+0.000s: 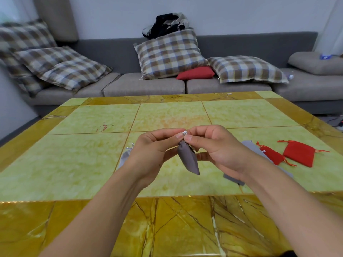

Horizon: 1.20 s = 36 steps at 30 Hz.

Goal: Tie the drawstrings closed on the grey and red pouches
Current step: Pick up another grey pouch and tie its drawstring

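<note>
Right at centre frame, the left hand (154, 147) and right hand (213, 145) pinch the drawstrings (184, 133) atop a hanging grey pouch (188, 158); red pouches (298, 153) lie at right.

This is a home living room. A long grey sofa (167, 84) runs along a plain pale wall (241, 13), strewn with plaid cushions (170, 52) and one small red cushion (195, 73). A heap of dark and beige clothing (167, 24) lies on the sofa back. In front stands a low counter (92, 164) with a glossy yellow-green marble top and amber border.
</note>
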Each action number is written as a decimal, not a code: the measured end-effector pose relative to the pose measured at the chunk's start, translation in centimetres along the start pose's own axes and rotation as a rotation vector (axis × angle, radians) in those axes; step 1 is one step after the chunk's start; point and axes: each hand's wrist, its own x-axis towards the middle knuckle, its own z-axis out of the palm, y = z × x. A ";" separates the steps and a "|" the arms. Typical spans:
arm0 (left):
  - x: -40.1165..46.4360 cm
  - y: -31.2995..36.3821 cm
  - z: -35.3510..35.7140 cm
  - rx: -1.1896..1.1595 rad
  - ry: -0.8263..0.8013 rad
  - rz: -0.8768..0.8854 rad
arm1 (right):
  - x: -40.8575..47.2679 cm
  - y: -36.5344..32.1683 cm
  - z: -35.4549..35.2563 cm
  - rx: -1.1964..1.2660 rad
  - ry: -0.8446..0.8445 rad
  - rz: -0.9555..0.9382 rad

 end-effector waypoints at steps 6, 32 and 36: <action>0.0 0.0 -0.5 0.082 0.002 0.050 | 0.0 -0.2 0.1 -0.136 0.022 -0.021; 0.1 0.6 -1.3 1.115 -0.038 0.911 | -0.7 -1.1 1.1 0.031 0.030 0.081; 0.1 0.4 -1.3 1.101 -0.071 0.910 | -0.5 -0.8 1.7 0.120 0.090 0.138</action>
